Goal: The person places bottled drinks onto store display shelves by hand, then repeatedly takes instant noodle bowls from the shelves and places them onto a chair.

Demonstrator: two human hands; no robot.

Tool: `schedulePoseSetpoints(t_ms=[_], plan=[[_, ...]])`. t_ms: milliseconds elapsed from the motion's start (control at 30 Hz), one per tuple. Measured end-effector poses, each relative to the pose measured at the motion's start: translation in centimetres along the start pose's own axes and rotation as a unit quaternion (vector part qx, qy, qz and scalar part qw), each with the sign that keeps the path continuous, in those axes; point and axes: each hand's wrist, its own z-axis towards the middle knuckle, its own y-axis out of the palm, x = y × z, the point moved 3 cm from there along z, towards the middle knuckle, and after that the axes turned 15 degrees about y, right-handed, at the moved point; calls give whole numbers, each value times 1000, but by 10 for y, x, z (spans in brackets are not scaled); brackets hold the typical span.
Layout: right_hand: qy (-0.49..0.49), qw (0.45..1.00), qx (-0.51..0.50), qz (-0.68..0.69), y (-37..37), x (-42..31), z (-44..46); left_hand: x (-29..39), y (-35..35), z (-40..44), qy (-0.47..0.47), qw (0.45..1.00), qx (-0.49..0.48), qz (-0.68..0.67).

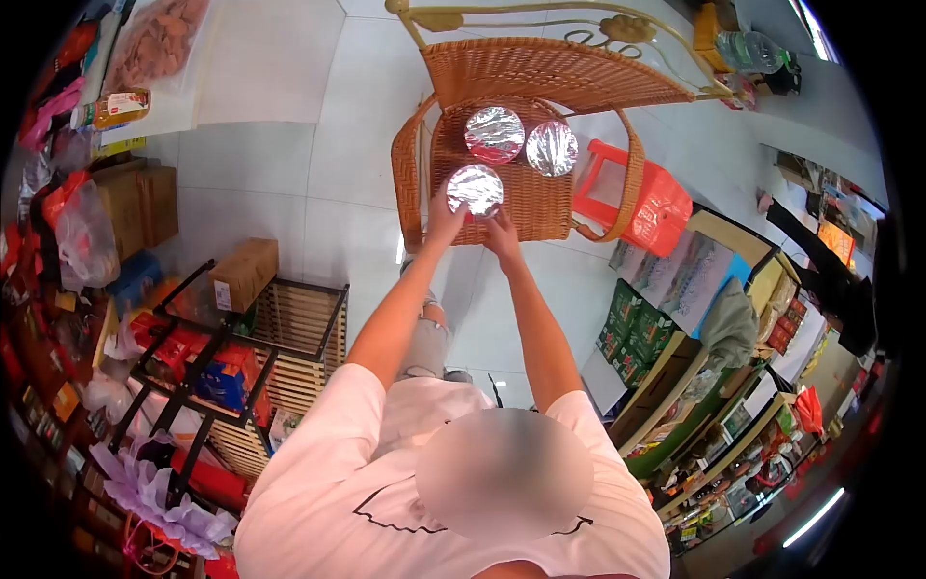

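Both of my hands are at the near foil-topped round tub, which is at the front of a wicker chair's seat. My left hand is closed against the tub's left side. On its lower right side, my right hand has its fingers against the rim. Whether the tub rests on the seat or is slightly lifted, I cannot tell. Behind it on the seat stand another foil-topped tub with a pink-red side and a third foil-topped tub to the right.
A red plastic stool stands right of the chair. To the left is a slatted black-framed rack with a cardboard box on it. Stocked shelves line the right side. A bottle lies at the upper left.
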Motion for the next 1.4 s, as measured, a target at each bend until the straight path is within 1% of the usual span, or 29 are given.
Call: schedulePoseSetpoints(t_ms=[67, 100, 133, 200, 233, 300, 333, 400, 433, 533, 600, 633, 667, 733, 767, 800, 833, 867, 933, 967, 1000, 1100, 1133, 1167, 1200, 1233, 1267, 1333, 1400], plan=[[-11, 990, -9, -142, -2, 7, 4, -20, -3, 8, -90, 995, -29, -11], [-103, 969, 18, -222, -5, 19, 14, -42, -4, 9, -92, 988, -52, -115], [-110, 968, 18, -225, -9, 28, 19, -4, -15, 12, -119, 984, -38, -130], [-141, 949, -21, -282, -8, 44, 3, -48, -17, -9, -171, 976, -70, -115], [-58, 963, -48, -258, -5, 29, -45, -39, -30, -10, -165, 978, -62, -112], [-59, 962, -51, -261, -12, 40, -77, -13, -55, -26, -292, 928, -212, -99], [-54, 963, -48, -260, -20, 49, -89, -2, -72, -39, -285, 932, -202, -93], [-48, 967, -48, -245, -34, 62, -105, 22, -104, -56, -179, 946, -253, 92], [-20, 972, -40, -230, -44, 75, -116, 19, -119, -74, -133, 946, -229, 187], [-37, 992, -52, -113, -70, 111, -140, 20, -163, -144, -149, 958, -160, 183], [-54, 992, -67, -90, -87, 146, -152, 8, -185, -200, -148, 965, -126, 174], [-64, 993, -73, -64, -95, 168, -157, -9, -193, -245, -158, 980, -84, 88], [-42, 993, -75, -81, -103, 193, -156, -15, -204, -286, -162, 986, -37, 0], [1, 985, -105, -139, -124, 249, -153, 5, -221, -377, -195, 981, 18, 2], [-177, 944, -177, -215, -161, 313, -70, -26, -224, -433, -205, 978, 44, 22], [-104, 947, -185, -241, -166, 318, -82, -15, -228, -482, -241, 951, -5, 192], [-38, 949, -198, -241, -176, 333, -86, -4, -233, -535, -327, 915, -18, 235], [18, 950, -211, -232, -186, 345, -86, 4, -237, -585, -420, 873, -49, 242], [101, 941, -239, -219, -208, 355, -76, -50, -222, -716, -442, 882, 58, 156], [111, 937, -241, -225, -222, 354, -59, -30, -215, -731, -511, 840, 10, 181], [173, 910, -275, -259, -204, 344, -78, -3, -225, -744, -571, 794, -51, 203], [50, 890, -117, -439, -154, 284, -137, 30, -232, -743, -552, 815, 101, 145], [57, 886, -128, -443, -140, 280, -122, 24, -243, -743, -534, 816, 178, 130], [45, 878, -127, -459, -116, 273, -129, -20, -244, -747, -469, 853, 210, 95], [82, 855, -134, -494, -97, 267, -133, -12, -242, -744, -467, 849, 231, 87], [113, 830, -133, -530, -65, 264, -138, -15, -248, -731, -393, 867, 302, 57], [78, 809, -99, -574, -32, 264, -133, -11, -251, -719, -318, 872, 372, 35], [44, 776, -138, -614, 49, 272, -155, 2, -264, -709, -282, 857, 429, -28], [-28, 747, -216, -629, 139, 300, -171, 33, -287, -717, -257, 824, 505, 14]])
